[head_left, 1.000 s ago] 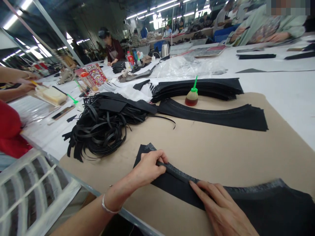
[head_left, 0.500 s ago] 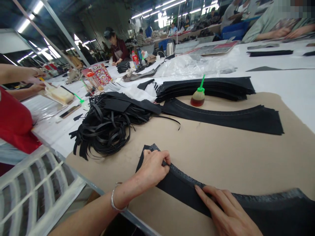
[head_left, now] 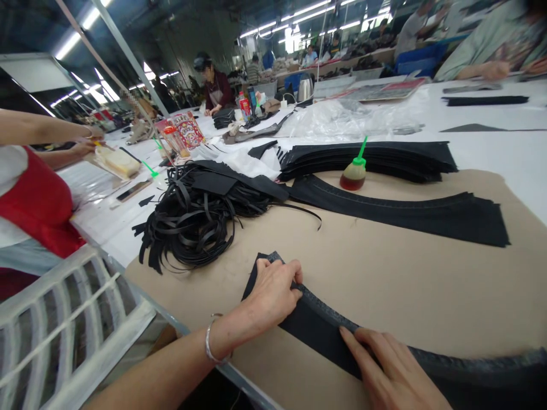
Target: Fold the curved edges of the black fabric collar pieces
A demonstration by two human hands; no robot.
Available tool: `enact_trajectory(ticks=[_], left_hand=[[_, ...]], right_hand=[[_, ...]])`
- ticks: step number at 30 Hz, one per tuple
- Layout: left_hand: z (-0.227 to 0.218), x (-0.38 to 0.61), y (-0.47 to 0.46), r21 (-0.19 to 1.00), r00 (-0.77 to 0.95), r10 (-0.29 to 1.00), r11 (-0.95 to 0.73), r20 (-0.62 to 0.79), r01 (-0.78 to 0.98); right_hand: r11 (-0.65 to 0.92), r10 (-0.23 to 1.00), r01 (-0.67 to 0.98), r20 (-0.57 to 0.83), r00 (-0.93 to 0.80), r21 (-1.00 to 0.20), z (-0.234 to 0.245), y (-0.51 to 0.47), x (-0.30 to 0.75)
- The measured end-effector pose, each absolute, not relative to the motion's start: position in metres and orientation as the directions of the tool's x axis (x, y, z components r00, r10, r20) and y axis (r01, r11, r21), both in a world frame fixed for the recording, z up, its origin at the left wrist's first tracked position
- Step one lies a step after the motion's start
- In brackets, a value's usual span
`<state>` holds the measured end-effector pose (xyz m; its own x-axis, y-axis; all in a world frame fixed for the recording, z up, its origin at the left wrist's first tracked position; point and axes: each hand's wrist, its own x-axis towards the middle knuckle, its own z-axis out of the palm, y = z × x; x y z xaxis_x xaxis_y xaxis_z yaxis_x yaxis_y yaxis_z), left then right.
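Note:
A long, curved black piece of sheet material (head_left: 318, 336), cloth or leather I cannot tell, lies along the near side of the brown board. Its curved upper edge carries a narrow, greyish, shiny band. Near the piece's far left end, my left hand (head_left: 276, 290) pinches that edge between thumb and bent fingers, a bracelet on the wrist. Further right, my right hand (head_left: 391, 364) rests on the piece with fingers stretched out, tips against the band. The piece's right end runs on past this hand.
Brown board (head_left: 405, 273) covers the near table. On it are tangled black strips (head_left: 192, 228), stacked black pieces (head_left: 367, 159), another curved black piece (head_left: 410, 213) and a squeeze bottle (head_left: 354, 172) with green nozzle. A white slatted chair back (head_left: 64, 324) stands left, beside a person in red (head_left: 47, 205).
The whole view has shifted slightly, so most things sit further right and a little lower. Both hands keep nearly the same places on the black piece.

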<state>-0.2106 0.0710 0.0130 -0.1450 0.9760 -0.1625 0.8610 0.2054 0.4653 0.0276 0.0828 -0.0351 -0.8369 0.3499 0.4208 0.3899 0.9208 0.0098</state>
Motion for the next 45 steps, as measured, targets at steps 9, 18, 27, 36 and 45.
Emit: enact_trajectory(ticks=[9,18,27,36,45], left_hand=[[0.018,-0.229,0.074,0.482,-0.142,0.981,0.188,-0.130,0.856],[0.015,-0.254,0.083,0.489,-0.139,0.979,0.194,-0.146,0.850],[0.013,-0.252,0.083,0.447,-0.202,0.970,0.240,-0.132,0.862],[0.011,-0.252,0.082,0.454,-0.225,0.969,0.248,-0.104,0.856],[0.001,-0.249,0.066,0.522,-0.267,0.956,0.169,0.119,0.836]], right_hand=[[0.898,0.393,0.439,0.415,-0.820,0.018,-0.038,0.077,-0.024],[0.896,0.407,0.444,0.395,-0.824,0.003,-0.040,0.078,-0.022],[0.905,0.376,0.426,0.436,-0.818,0.019,-0.038,0.083,-0.024],[0.905,0.364,0.424,0.439,-0.821,0.043,-0.038,0.084,-0.026],[0.893,0.416,0.450,0.409,-0.812,-0.014,-0.031,0.082,-0.060]])
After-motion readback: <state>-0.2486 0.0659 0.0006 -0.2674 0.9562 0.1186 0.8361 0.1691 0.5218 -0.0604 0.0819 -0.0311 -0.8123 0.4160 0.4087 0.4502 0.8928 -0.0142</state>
